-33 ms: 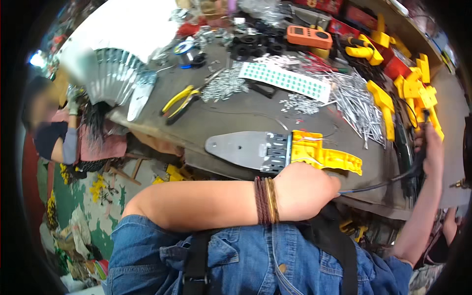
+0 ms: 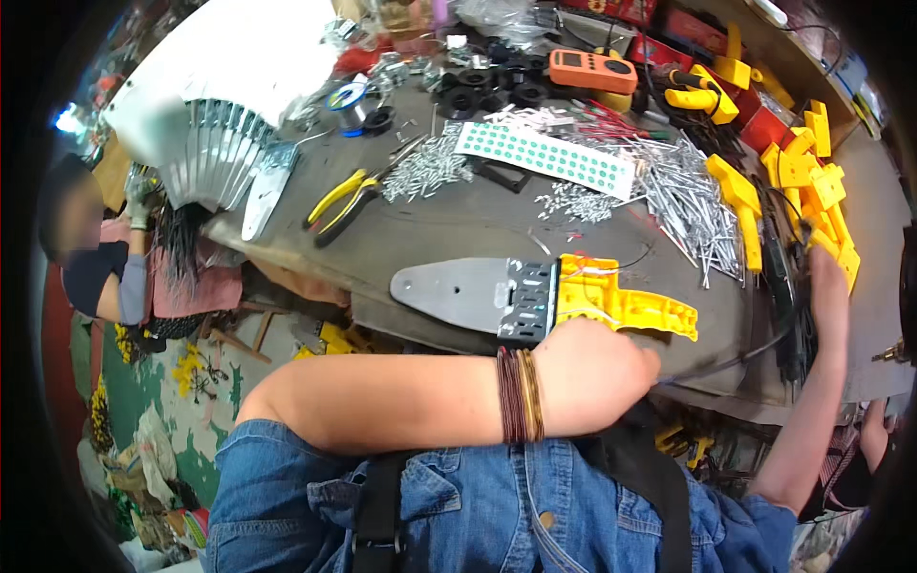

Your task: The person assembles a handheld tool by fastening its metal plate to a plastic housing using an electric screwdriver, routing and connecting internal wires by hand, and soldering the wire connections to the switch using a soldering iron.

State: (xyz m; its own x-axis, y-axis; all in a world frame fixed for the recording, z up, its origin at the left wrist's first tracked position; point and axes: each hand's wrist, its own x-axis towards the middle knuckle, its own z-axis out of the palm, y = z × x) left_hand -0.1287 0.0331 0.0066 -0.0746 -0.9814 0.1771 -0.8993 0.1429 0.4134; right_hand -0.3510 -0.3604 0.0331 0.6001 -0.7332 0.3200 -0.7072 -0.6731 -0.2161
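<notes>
My left hand (image 2: 602, 372), at the end of a forearm lying across the front, is closed around a black cable (image 2: 735, 361) that leaves the fist toward the right. Just beyond it on the bench lies a tapered grey metal plate (image 2: 444, 294) with a slotted dark end. This end meets an open yellow plastic handle shell (image 2: 650, 309) with thin wires inside. At the far right, my right hand (image 2: 829, 272) is up against a pile of yellow plastic shells (image 2: 812, 177). Motion blurs its fingers, so what they grip, if anything, is unclear.
Yellow-handled pliers (image 2: 339, 202), loose screws (image 2: 430, 167), long metal pins (image 2: 697, 205) and a green-dotted sticker sheet (image 2: 544, 158) cover the bench. An orange multimeter (image 2: 592, 72) lies farther back. Metal plates fan out at left, near another person (image 2: 105, 253).
My right hand has moved farther away, up to the yellow shells. My left hand keeps its closed grip on the cable. The whole view has shifted slightly.
</notes>
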